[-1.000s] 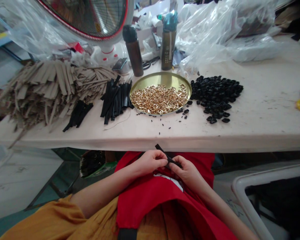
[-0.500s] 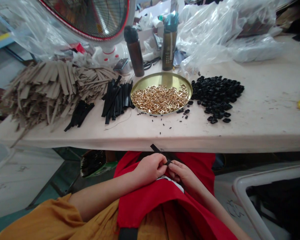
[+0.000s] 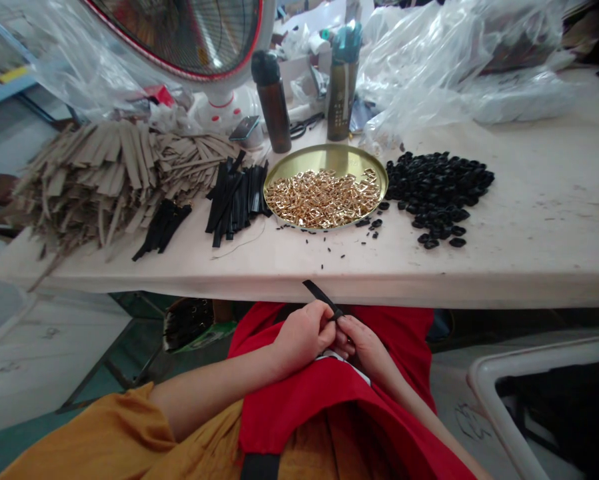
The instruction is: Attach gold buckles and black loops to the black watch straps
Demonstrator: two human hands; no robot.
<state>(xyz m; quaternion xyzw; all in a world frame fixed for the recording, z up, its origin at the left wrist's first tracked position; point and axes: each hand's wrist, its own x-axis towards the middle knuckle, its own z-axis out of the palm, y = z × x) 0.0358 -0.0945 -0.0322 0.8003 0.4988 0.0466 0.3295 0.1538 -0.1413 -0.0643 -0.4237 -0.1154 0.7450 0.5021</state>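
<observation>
Below the table's front edge, over a red apron, my left hand [image 3: 303,333] and my right hand [image 3: 359,339] meet with fingers pinched together. Both grip a narrow black strap [image 3: 319,295] whose free end sticks up and to the left toward the table edge. On the table above them sits a round gold tray [image 3: 329,157] filled with small gold metal clips [image 3: 322,197]. A heap of black oval pieces [image 3: 436,189] lies right of the tray, and a bundle of black straps [image 3: 235,198] lies left of it.
A big pile of tan strips [image 3: 104,177] covers the table's left. Behind the tray stand two bottles [image 3: 272,101], a fan [image 3: 199,40] and clear plastic bags [image 3: 454,60]. Tiny black bits [image 3: 329,248] dot the table front. A white frame [image 3: 504,400] stands at lower right.
My hands have drawn closer together and risen slightly toward the table edge. The strap's free end now pokes up higher from between my fingers.
</observation>
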